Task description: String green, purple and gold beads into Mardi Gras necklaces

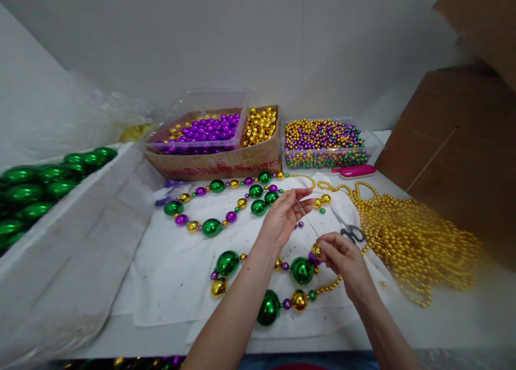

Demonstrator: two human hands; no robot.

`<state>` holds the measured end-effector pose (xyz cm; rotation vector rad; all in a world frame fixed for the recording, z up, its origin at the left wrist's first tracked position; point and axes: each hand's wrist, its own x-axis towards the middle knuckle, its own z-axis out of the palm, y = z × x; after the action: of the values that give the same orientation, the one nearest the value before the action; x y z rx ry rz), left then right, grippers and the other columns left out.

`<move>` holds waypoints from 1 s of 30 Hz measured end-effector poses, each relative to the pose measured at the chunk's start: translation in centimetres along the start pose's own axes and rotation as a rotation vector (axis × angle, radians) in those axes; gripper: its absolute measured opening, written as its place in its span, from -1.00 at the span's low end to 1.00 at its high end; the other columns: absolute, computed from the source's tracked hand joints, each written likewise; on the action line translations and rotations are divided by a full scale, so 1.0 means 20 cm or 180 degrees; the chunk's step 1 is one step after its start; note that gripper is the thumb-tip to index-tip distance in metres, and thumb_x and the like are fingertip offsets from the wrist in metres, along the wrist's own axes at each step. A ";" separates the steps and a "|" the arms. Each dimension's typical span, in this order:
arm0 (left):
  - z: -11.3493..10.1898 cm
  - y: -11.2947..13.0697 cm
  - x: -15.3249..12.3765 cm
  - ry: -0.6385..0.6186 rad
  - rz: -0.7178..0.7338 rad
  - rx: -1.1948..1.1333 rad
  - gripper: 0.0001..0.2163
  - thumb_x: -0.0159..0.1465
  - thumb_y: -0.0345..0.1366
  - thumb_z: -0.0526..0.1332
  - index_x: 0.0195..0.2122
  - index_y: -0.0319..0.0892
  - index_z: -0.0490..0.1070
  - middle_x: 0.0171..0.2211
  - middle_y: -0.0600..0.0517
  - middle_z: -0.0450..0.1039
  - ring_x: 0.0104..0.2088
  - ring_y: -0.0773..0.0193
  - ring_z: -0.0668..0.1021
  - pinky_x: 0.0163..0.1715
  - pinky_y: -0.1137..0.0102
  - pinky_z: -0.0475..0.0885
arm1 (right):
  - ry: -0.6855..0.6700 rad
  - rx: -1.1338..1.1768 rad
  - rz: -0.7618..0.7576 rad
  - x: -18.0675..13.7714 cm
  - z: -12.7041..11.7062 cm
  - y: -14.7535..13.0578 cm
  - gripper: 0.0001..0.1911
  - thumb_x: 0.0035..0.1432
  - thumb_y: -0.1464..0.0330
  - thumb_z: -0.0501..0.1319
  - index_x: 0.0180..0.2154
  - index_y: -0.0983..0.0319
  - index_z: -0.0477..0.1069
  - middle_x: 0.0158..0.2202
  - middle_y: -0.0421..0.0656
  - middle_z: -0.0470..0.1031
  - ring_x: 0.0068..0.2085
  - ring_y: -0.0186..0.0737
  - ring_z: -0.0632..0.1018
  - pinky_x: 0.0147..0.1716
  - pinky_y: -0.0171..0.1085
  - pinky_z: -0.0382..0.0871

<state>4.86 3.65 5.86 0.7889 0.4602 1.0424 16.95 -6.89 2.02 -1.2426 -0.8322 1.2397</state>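
My left hand (284,217) is closed on the upper end of a long thin needle (308,218), its outer fingers loosely curled. The needle slants down to my right hand (342,256), which pinches a shiny gold bead (316,250) between thumb and fingers. Just under that bead a purple bead is partly hidden. Below my hands lies a string of large green (302,270), gold and purple beads, partly covered by my left forearm. It joins a thin gold bead chain (329,287) that passes under my right hand.
A finished-looking bead necklace (212,227) lies behind on the white cloth (161,284). Scissors (351,233) and loose beads (322,200) sit nearby. Gold chains (419,246) pile at right. Behind stand a cardboard bead box (217,168), a clear bead tray (328,158) and a pink-handled tool (358,171).
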 end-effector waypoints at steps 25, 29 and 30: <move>-0.31 -0.29 0.34 0.0165 0.0061 0.4974 -0.57 0.15 -0.61 0.04 0.02 -0.23 0.41 0.06 -0.20 0.35 0.10 0.06 0.37 0.12 0.22 0.19 | 0.0814 0.0645 0.0413 -0.19 -0.29 0.07 -0.61 -0.09 0.16 0.39 -0.29 0.30 0.49 -0.71 -0.40 0.04 -0.66 -0.52 -0.02 -0.67 -0.39 -0.30; -0.32 -0.29 0.35 0.0153 0.0123 0.4996 -0.60 0.16 -0.60 0.04 -0.03 -0.21 0.46 0.02 -0.16 0.41 0.08 0.08 0.40 0.10 0.24 0.22 | 0.0712 0.0609 0.0436 -0.18 -0.27 0.09 -0.61 -0.08 0.16 0.39 -0.28 0.30 0.49 -0.71 -0.40 0.03 -0.66 -0.52 -0.01 -0.67 -0.39 -0.28; -0.32 -0.29 0.36 0.0166 0.0138 0.4971 -0.61 0.15 -0.60 0.05 -0.05 -0.19 0.47 0.01 -0.14 0.43 0.07 0.09 0.41 0.10 0.25 0.23 | 0.0692 0.0594 0.0445 -0.18 -0.27 0.09 -0.61 -0.08 0.15 0.38 -0.28 0.30 0.49 -0.71 -0.40 0.03 -0.66 -0.52 -0.01 -0.67 -0.39 -0.28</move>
<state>7.03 10.72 -2.58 2.1291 1.3427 0.5784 20.96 -11.81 -0.17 -1.2725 -0.4677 1.2369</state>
